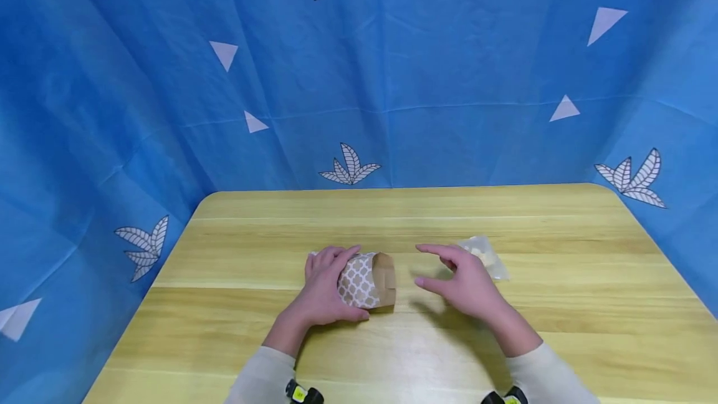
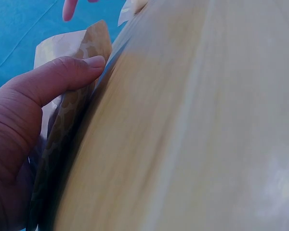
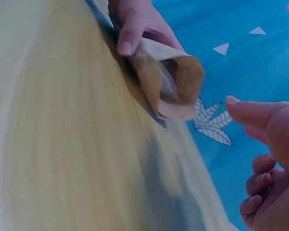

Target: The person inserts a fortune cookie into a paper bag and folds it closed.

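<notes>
On the table lies a brown paper bag (image 1: 359, 284) with a white lattice print, its mouth facing right. My left hand (image 1: 324, 292) grips it from the left, the thumb along its near side and the fingers over its far side. Something pale and filmy shows inside the bag's mouth (image 3: 182, 86) in the right wrist view. To the right of that mouth, my right hand (image 1: 471, 284) is held above the table with thumb and index finger apart, the other fingers curled loosely round nothing. Partly behind it is a small clear plastic packet (image 1: 496, 267) with pale contents.
The light wooden table (image 1: 235, 329) has rounded back corners. A blue curtain (image 1: 449, 67) with white leaves and triangles hangs behind it and along the left side.
</notes>
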{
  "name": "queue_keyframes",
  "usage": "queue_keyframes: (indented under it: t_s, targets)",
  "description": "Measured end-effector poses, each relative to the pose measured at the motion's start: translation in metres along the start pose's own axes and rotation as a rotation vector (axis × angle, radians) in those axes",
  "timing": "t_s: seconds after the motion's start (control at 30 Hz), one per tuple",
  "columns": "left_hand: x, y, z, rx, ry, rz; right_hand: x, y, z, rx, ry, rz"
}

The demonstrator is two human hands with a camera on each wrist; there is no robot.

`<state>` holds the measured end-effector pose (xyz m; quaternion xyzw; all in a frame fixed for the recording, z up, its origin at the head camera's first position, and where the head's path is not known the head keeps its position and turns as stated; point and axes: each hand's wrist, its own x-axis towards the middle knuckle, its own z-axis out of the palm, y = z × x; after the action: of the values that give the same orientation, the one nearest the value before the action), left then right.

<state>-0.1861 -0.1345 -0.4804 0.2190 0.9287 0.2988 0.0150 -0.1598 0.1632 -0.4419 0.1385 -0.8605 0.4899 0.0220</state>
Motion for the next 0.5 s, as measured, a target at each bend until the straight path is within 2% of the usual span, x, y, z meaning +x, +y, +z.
queue_keyframes:
  t_s: [0.2,0.5]
  targets:
    - [0.000,-0.001,0.000,0.001,0.009,0.012,-0.002,0.003,-0.023,-0.038,0.024,-0.005]
    - [0.001,-0.001,0.001,0.006,0.001,0.014,-0.008,0.018,-0.060,-0.099,0.040,0.068]
